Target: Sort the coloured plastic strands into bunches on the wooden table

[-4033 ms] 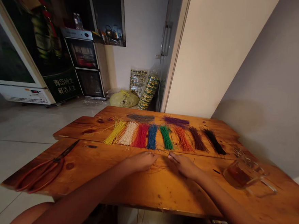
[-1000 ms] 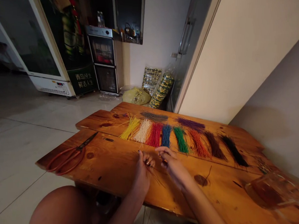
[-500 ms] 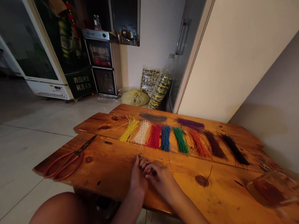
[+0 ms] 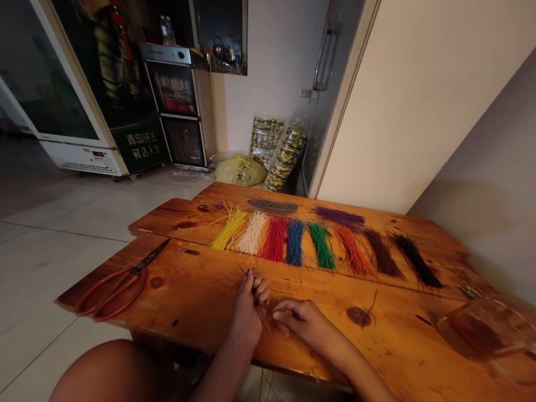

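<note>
My left hand (image 4: 249, 307) is closed above the wooden table (image 4: 215, 301), its fingers wrapped round a few thin dark strands whose ends poke out past the fingertips. Just to its right, my right hand (image 4: 308, 323) is curled with thumb and fingers together; whether a strand lies in that pinch is too blurred to tell. Beyond the hands lies a row of cut strand bundles: yellow (image 4: 229, 228), white (image 4: 252, 232), red (image 4: 275, 238), blue (image 4: 295, 243), green (image 4: 322, 244), orange (image 4: 355, 250), brown (image 4: 382, 253) and black (image 4: 416, 260).
Red-handled scissors (image 4: 117, 285) lie at the table's left. A glass mug (image 4: 479, 329) of amber liquid stands at the right, and a single brown strand (image 4: 370, 309) lies nearer. Grey (image 4: 272, 207) and purple (image 4: 339, 216) bundles are at the back.
My right hand has drawn away from the left, to the right and slightly down, opening a gap between them. The left hand stays closed in nearly the same place. The view has shifted slightly.
</note>
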`<state>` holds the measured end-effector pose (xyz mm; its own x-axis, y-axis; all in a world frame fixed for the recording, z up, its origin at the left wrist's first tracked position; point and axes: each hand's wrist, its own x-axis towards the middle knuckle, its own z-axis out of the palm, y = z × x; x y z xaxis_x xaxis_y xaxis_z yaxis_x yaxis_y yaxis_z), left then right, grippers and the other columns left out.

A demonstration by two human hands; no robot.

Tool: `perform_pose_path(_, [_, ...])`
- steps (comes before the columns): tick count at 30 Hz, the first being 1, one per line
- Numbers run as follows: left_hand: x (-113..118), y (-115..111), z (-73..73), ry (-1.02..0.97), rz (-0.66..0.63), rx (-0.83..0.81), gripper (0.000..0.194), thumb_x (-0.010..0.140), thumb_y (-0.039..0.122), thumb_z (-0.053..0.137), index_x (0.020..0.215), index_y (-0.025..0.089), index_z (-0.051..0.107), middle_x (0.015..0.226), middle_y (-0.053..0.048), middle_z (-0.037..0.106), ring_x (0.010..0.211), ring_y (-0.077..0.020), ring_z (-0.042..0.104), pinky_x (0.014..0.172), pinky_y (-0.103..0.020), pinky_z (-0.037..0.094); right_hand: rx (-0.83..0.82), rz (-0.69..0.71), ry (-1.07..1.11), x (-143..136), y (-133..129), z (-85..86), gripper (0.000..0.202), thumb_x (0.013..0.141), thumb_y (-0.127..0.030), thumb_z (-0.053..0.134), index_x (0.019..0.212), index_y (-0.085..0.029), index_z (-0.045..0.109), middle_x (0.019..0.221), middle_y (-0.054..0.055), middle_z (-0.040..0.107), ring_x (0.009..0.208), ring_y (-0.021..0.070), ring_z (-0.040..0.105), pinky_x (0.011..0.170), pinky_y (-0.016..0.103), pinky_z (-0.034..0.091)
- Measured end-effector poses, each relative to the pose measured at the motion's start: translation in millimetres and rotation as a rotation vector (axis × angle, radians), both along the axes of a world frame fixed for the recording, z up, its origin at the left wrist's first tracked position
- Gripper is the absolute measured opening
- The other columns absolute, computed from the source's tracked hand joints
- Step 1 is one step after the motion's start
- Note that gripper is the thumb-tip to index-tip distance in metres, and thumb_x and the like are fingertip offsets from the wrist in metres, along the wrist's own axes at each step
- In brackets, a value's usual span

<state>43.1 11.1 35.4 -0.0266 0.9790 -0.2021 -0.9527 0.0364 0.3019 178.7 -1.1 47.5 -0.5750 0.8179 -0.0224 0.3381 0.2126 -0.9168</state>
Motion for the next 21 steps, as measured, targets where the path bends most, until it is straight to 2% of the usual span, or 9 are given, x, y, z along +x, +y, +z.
perform_pose_path(3, [2, -2, 2.3, 0.014, 0.027, 0.007, 0.022, 0.092, 0.020, 0.047, 0.071, 0.014, 0.045, 0.061, 0.007, 0.030, 0.043, -0.0019, 0.028, 0.035, -0.013, 0.024, -0.097, 0.021, 0.083, 1, -9, -5.2, 0.038, 0.089, -0.047, 0.044, 0.072, -0.017, 0.059, 0.057, -0.003, 0.051, 0.053, 0.0099, 0.046, 0.058, 0.023, 0.038])
perform_pose_path(7, [5, -6, 5.5, 0.045, 0.003, 0.013, 0.021, 0.087, 0.020, 0.056, 0.070, 0.015, 0.044, 0.062, 0.007, 0.030, 0.043, -0.0020, 0.027, 0.036, -0.013, 0.024, -0.244, -0.064, 0.213, 3, -22, -4.5, 0.046, 0.092, -0.050, 0.031, 0.069, -0.018, 0.055, 0.056, -0.003, 0.048, 0.048, 0.0091, 0.039, 0.050, 0.023, 0.033])
perform_pose_path(12, [12, -8, 5.0, 0.069, -0.011, 0.027, 0.024, 0.081, 0.022, 0.064, 0.070, 0.016, 0.044, 0.062, 0.008, 0.031, 0.043, -0.0020, 0.026, 0.037, -0.014, 0.025, -0.275, -0.081, 0.202, 3, -28, 3.1, 0.035, 0.085, -0.051, 0.050, 0.072, -0.019, 0.051, 0.058, -0.005, 0.046, 0.049, 0.0077, 0.037, 0.049, 0.022, 0.031])
perform_pose_path(17, [13, -5, 3.5, 0.029, -0.003, 0.033, 0.023, 0.083, 0.020, 0.061, 0.066, 0.015, 0.046, 0.059, 0.007, 0.035, 0.048, -0.0040, 0.038, 0.045, -0.015, 0.035, -0.327, -0.103, 0.277, 3, -29, -0.9, 0.032, 0.084, -0.048, 0.050, 0.070, -0.019, 0.046, 0.056, -0.006, 0.043, 0.046, 0.0066, 0.033, 0.046, 0.021, 0.027])
perform_pose_path(21, [7, -4, 4.5, 0.004, -0.006, -0.026, 0.018, 0.090, 0.018, 0.049, 0.072, 0.015, 0.053, 0.068, 0.002, 0.050, 0.063, -0.0079, 0.053, 0.062, -0.021, 0.047, -0.376, -0.151, 0.330, 15, -38, -3.2, 0.025, 0.086, -0.042, 0.050, 0.075, -0.020, 0.046, 0.058, -0.006, 0.042, 0.047, 0.0066, 0.030, 0.045, 0.021, 0.023])
